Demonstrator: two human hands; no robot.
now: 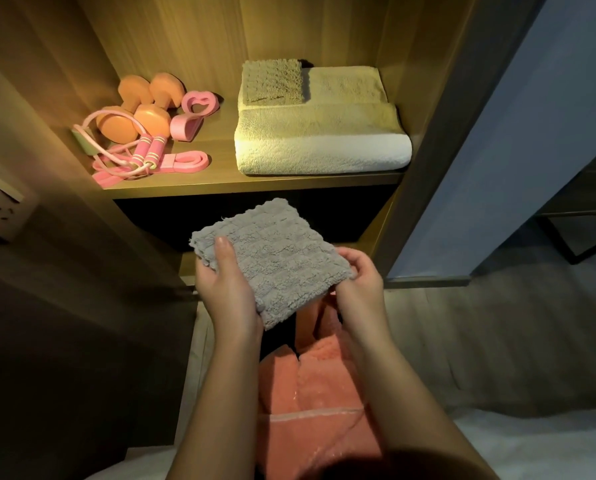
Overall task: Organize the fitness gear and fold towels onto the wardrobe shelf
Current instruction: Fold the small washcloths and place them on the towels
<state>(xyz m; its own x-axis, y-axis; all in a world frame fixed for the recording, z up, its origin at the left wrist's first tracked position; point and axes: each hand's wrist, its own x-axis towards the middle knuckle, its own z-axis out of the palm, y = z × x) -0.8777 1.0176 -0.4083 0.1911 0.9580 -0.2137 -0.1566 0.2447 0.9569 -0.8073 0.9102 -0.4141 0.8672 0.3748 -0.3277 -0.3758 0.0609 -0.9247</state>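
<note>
The ribbed towel (276, 258) I hold is plain grey, its pile running in bands. On the brown wood-grain shelf (220, 183) the dumbbells (144, 109) are orange, the jump rope (149, 150) pink with pale stripes round its handles (cream, I think), the band (185, 161) solid pink. The big towel (321, 147) is white, the small towel (272, 81) grey-beige, the lap towel (310, 382) coral.

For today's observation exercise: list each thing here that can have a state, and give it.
grey towel, folded, held below the shelf
left hand, grips grey towel
right hand, pinches grey towel
white towel, folded, on shelf
small towel, folded, at shelf's back
skipping rope, loosely coiled
pink towel, not folded
</note>
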